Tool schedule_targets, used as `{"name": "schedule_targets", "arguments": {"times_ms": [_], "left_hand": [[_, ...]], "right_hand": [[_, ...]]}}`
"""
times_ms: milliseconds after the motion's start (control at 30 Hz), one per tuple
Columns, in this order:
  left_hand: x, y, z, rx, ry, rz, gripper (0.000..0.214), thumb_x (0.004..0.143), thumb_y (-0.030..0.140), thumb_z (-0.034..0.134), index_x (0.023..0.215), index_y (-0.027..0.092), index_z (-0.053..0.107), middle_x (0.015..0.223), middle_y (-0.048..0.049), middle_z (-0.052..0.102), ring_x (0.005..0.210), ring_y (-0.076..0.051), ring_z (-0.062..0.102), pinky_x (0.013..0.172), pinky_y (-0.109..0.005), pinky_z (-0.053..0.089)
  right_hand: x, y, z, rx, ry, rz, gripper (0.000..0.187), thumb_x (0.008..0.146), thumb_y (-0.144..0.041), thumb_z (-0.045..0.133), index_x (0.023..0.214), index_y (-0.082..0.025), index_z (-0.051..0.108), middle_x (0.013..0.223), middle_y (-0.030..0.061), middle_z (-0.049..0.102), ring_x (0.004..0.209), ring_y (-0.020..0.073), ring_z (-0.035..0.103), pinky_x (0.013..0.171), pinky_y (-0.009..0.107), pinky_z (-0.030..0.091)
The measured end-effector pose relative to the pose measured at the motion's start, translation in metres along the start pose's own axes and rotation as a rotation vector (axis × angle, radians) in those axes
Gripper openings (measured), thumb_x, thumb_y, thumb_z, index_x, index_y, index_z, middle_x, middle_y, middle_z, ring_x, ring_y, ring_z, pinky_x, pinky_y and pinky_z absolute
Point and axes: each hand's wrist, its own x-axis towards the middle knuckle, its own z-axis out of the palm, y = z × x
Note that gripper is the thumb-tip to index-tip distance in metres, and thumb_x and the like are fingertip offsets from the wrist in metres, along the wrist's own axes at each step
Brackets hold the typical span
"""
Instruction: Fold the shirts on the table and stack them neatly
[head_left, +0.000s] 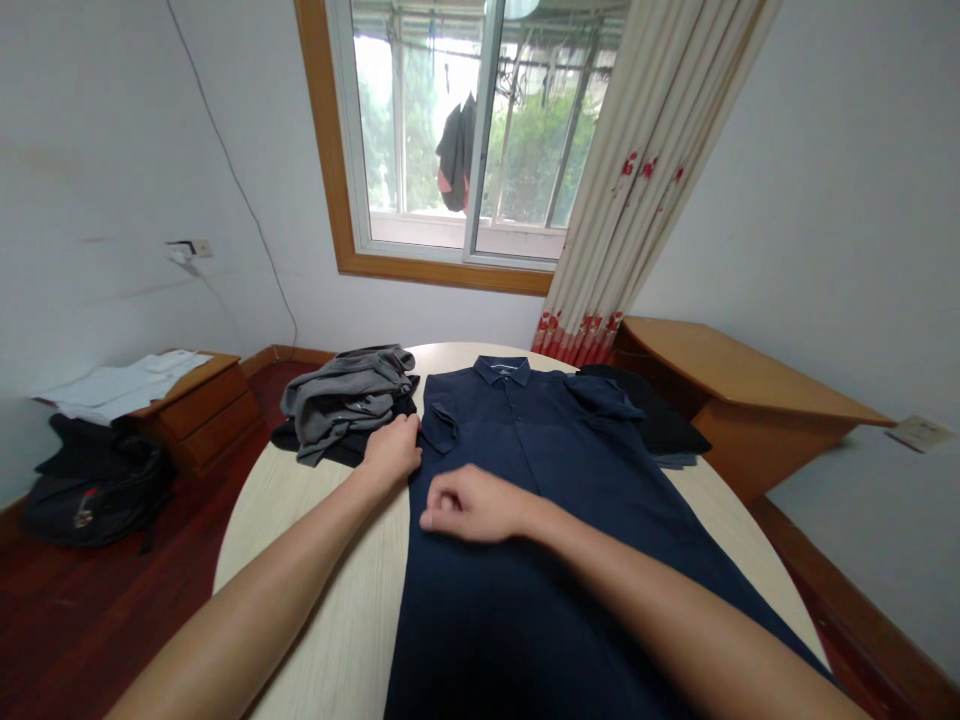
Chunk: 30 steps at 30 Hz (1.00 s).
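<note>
This looks like a room in a home: at the top centre of the frame a wood-framed window [477,150] gives onto a covered outdoor space where clothing [454,160] hangs, with a long pale curtain [637,180] patterned in red beside it. At the left, papers [142,382] lie on a low drawer cabinet [206,410] and a black bag [97,485] rests on the reddish floor [45,620], below a plain white wall [97,130]. The round table [337,600] at the lower centre carries everyday clothes, a dark blue shirt [525,440] and a rumpled grey garment [345,395].
</note>
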Motion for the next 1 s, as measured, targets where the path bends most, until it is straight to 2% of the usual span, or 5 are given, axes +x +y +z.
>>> {"name": "schedule_targets", "arguments": {"times_ms": [133,367,467,633,1000], "left_hand": [[0.011,0.010,0.000,0.079,0.008,0.059,0.036,0.088,0.022,0.060,0.124,0.018,0.059,0.122,-0.0146,0.063,0.107,-0.028,0.067,0.079,-0.033,0.052],[0.026,-0.007,0.026,-0.027,0.051,0.069,0.028,0.094,0.019,0.050,0.117,0.024,0.065,0.115,-0.0087,0.067,0.102,-0.024,0.068,0.078,-0.030,0.051],[0.029,-0.011,0.026,-0.061,0.074,0.048,0.029,0.093,0.017,0.051,0.116,0.024,0.066,0.117,-0.0075,0.067,0.103,-0.023,0.067,0.081,-0.029,0.049],[0.030,-0.011,0.019,-0.069,0.103,0.001,0.025,0.091,0.019,0.053,0.110,0.024,0.067,0.113,-0.0062,0.068,0.099,-0.023,0.066,0.077,-0.029,0.048],[0.029,-0.012,0.023,-0.033,0.056,0.044,0.032,0.090,0.019,0.053,0.111,0.027,0.076,0.113,-0.0057,0.066,0.098,-0.022,0.066,0.081,-0.028,0.050]], "right_hand": [[0.061,0.054,-0.037,-0.139,0.462,0.293,0.018,0.093,-0.034,0.060,0.100,-0.018,0.066,0.088,0.0041,0.071,0.078,0.0169,0.065,0.068,0.026,0.044],[0.119,0.092,-0.030,-0.321,0.477,0.369,0.044,0.086,-0.038,0.066,0.125,-0.019,0.057,0.123,0.0154,0.066,0.107,0.0297,0.066,0.088,0.038,0.050],[0.121,0.106,-0.025,-0.209,0.615,0.397,0.038,0.089,-0.027,0.056,0.127,-0.021,0.055,0.114,0.0124,0.070,0.103,0.0281,0.068,0.088,0.038,0.051],[0.108,0.148,-0.031,0.094,0.830,0.490,0.057,0.081,-0.027,0.056,0.137,-0.016,0.050,0.097,0.0087,0.072,0.086,0.0240,0.068,0.080,0.035,0.053],[0.098,0.163,-0.034,0.021,0.755,0.382,0.032,0.082,-0.024,0.062,0.113,-0.025,0.070,0.097,0.0038,0.075,0.086,0.0206,0.069,0.086,0.033,0.053]]}}
